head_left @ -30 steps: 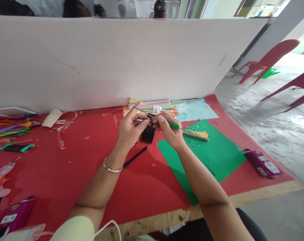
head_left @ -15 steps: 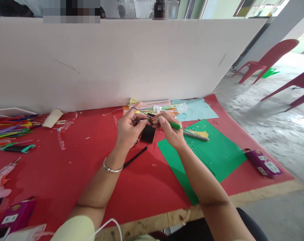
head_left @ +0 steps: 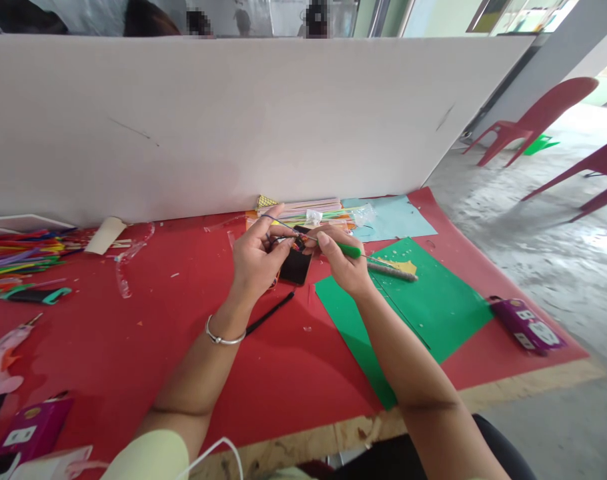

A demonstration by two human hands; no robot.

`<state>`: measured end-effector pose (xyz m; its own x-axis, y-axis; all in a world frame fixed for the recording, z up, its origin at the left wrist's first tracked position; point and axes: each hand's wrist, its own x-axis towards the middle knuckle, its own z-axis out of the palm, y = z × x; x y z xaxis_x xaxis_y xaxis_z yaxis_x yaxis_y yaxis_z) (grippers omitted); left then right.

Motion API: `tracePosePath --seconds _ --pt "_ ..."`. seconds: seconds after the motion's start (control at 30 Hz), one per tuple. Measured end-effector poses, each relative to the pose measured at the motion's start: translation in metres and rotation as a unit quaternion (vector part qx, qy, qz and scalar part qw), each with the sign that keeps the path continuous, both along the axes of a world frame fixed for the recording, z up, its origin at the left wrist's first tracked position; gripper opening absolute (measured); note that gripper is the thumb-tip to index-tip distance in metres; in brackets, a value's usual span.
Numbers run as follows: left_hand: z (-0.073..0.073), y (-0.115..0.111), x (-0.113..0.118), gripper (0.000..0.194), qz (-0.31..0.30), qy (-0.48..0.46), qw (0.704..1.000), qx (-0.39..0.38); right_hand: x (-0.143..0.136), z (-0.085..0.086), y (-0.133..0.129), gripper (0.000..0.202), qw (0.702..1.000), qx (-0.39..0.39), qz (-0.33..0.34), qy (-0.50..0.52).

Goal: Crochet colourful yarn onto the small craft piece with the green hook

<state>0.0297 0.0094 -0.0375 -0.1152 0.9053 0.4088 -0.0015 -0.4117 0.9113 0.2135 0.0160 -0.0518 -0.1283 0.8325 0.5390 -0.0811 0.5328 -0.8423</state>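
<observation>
My left hand [head_left: 257, 259] is closed, with thumb and forefinger pinching a small dark piece of yarn work [head_left: 299, 243] with orange and red bits. Dark yarn [head_left: 269, 217] loops over its raised forefinger. In my right hand [head_left: 347, 265] is a green-handled crochet hook [head_left: 350, 251], its thin shaft pointing left into the yarn piece. The right fingertips also touch or nearly touch that piece; fine stitches are too small to make out. Below the hands, a black phone [head_left: 294, 268] lies on the red table covering [head_left: 183, 373].
A green sheet [head_left: 433, 300] lies at right with a grey stick [head_left: 391, 271] on it. Straws [head_left: 313, 207] and a light blue sheet [head_left: 393, 217] lie behind. Pipe cleaners [head_left: 18, 257] and a glue gun [head_left: 6, 353] are at left. A white partition [head_left: 258, 120] stands behind.
Both hands stay almost in place, with only slight shifts of the fingers and the yarn piece. Behind the partition, a person's head has shifted.
</observation>
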Motion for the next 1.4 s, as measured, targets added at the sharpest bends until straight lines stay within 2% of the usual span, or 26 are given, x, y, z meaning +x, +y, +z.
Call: tracePosePath --seconds 0.53,0.9,1.3,1.4 --pt "0.0010 0.0001 -0.0027 0.055 0.020 0.020 1.000 -0.004 0.0043 0.0066 -0.0016 0.045 1.000 -0.001 0.015 -0.023" --pt "0.0018 -0.0004 -0.0017 0.056 0.023 0.015 1.000 -0.003 0.0041 0.0009 0.0000 0.042 1.000 0.009 0.004 -0.018" --pt "0.0002 0.0019 -0.0021 0.054 0.024 0.012 1.000 -0.005 0.0048 0.0025 -0.0001 0.043 0.999 0.018 0.007 -0.033" --pt "-0.0016 0.0024 -0.0027 0.054 0.027 0.022 0.999 -0.002 0.0050 0.0007 0.0013 0.041 0.998 0.041 -0.004 -0.046"
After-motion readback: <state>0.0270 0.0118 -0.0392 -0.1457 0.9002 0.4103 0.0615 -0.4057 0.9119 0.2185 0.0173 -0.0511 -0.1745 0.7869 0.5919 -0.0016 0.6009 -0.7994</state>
